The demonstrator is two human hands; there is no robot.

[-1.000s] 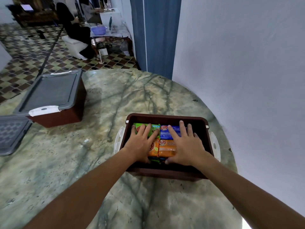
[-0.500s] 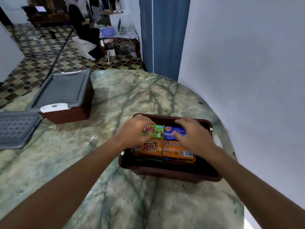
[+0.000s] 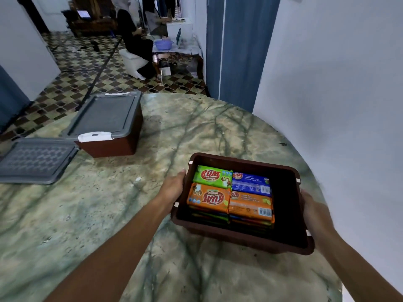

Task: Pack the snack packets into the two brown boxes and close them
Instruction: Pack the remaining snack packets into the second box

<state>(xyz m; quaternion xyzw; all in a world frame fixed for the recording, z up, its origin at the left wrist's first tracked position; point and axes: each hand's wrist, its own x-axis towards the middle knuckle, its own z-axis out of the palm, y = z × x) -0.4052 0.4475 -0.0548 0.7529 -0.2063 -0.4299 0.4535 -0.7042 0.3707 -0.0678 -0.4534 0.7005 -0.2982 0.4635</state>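
Head view: both hands have left the snack packets (image 3: 231, 197) and now clamp the open brown box (image 3: 283, 192), left hand (image 3: 173, 190) and right hand (image 3: 314, 211) on opposite walls. Packing appears finished; the loose grey lid (image 3: 35, 159) lies far left of this box, beside the closed box (image 3: 109, 125).

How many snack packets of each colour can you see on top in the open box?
Top layer in the open brown box; more packets lie under it, but those cannot be counted.
Green packet: 1
Blue packet: 1
Orange packets: 2
Total on top: 4
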